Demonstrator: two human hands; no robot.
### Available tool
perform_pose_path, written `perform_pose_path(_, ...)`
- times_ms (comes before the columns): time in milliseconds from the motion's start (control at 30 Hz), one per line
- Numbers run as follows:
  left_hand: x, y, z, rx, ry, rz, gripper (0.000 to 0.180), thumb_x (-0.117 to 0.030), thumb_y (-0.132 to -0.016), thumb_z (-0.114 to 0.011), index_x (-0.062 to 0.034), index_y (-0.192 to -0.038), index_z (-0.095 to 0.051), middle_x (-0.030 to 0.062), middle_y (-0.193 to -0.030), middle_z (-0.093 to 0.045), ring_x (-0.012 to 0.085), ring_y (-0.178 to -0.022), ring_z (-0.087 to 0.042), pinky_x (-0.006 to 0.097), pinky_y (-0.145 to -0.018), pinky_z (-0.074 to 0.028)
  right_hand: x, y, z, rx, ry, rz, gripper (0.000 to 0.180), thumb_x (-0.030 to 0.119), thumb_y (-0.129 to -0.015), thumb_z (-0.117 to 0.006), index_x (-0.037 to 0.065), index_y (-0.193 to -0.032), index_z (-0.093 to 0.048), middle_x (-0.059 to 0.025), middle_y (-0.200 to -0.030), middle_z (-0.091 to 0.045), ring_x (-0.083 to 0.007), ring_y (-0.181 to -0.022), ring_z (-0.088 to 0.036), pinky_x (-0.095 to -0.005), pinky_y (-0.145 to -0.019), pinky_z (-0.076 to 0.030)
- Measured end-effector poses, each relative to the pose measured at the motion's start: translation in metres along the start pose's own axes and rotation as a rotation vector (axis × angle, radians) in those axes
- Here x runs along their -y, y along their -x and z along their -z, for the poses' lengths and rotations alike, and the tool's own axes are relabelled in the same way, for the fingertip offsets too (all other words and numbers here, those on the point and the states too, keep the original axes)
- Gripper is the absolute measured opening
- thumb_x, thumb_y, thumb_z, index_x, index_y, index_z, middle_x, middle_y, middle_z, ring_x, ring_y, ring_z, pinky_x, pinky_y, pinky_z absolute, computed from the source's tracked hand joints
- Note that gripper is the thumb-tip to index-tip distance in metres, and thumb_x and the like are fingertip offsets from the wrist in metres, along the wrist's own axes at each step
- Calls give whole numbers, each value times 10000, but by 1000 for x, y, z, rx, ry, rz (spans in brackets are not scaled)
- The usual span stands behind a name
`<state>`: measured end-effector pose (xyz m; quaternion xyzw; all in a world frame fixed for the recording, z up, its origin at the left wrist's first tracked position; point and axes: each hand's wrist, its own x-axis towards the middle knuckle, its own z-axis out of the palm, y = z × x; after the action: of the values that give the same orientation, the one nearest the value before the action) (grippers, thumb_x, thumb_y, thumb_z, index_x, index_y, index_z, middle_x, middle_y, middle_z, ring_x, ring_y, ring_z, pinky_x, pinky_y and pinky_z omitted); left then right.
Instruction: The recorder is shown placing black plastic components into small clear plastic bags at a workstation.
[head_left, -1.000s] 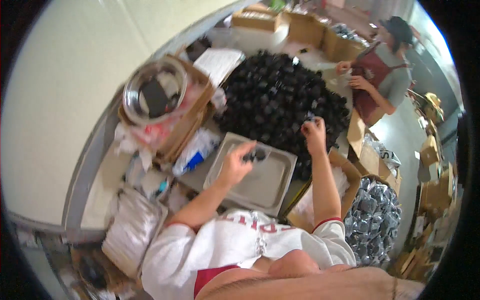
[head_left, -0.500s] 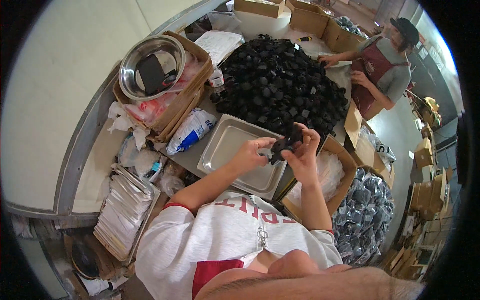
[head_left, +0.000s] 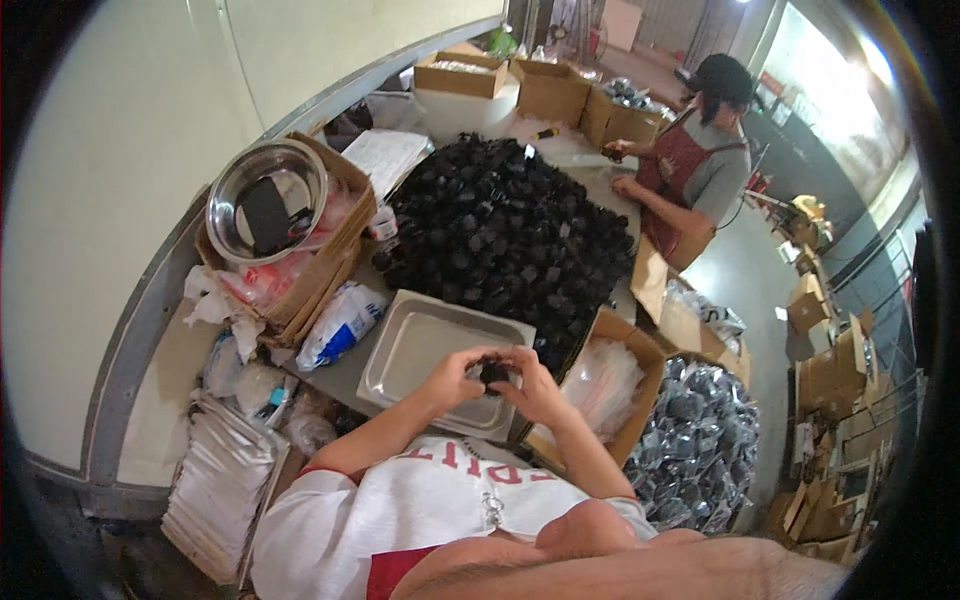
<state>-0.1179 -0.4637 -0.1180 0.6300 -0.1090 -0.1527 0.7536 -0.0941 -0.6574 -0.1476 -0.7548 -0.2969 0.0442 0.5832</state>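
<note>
Small black plastic-looking piece [head_left: 493,372] coming nearer you

You are holding it over the lower right of the shallow rectangular silver metal tray [head_left: 400,350], where it was by the upper-right rim; your left hand [head_left: 455,378] and right hand [head_left: 537,388] are both grasping it, so neither is staying free; the black heap [head_left: 510,225] is lying upper centre.

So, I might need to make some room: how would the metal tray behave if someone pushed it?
The metal tray would probably stay stiff, given its raised metal walls and rim. Wide and shallow, it seems likelier to slide than tip. Pushed away from the person, it may soon meet resistance from the black pile just beyond it.
</note>
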Motion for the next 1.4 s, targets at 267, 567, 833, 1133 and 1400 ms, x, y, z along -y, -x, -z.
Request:
perform_pose_path(267, 4, 7, -11, 31, -32, 29, 652, 95, -648, -523, 47, -1298, -498, 105, -1229, -560, 174, -1156, -508, 272, -966, -410, 33, 9, -3, -13, 153, 82, 318, -2, -771, -663, 18, -1047, -507, -195, -1099, -564, -356, -998, -576, -390, -830, -491)
perform_pose_path(567, 17, 5, -13, 59, -154, 29, 693, 29, -664, -536, 77, -1346, -423, 181, -1359, -478, 215, -1260, -453, 288, -1055, -336, 51, 26, 4, -13, 774, 172, 185, 58, -714, -634, 136, -875, -680, 11, -921, -667, -212, -985, -557, -394, -874, -323)
perform_pose_path(833, 12, 11, -32, 217, 136, 260, 667, 103, -725, -475, 30, -1385, -411, 146, -1324, -518, 169, -1205, -502, 250, -959, -420, 21, 40, -21, 222, 1081, -97, 131, 242, -772, -601, 178, -750, -714, -12, -791, -666, -210, -1026, -520, -486, -886, -268)
perform_pose_path(1133, 24, 25, -2, 134, -134, 85, 465, 72, -722, -501, 67, -1176, -600, 163, -1297, -554, 219, -1179, -545, 287, -960, -442, 45, 46, 14, 106, 598, 63, 116, 208, -713, -731, 122, -786, -705, -129, -1207, -505, -362, -1149, -430, -462, -970, -377)
perform_pose_path(1400, -2, 33, 7, 266, -815, -300, 76, -86, -774, -685, -32, -824, -667, 111, -946, -632, 273, -821, -630, 334, -705, -507, 45, 62, 36, 126, 461, -64, 110, 147, -727, -725, 56, -787, -707, -88, -937, -653, -287, -866, -607, -415, -826, -463)
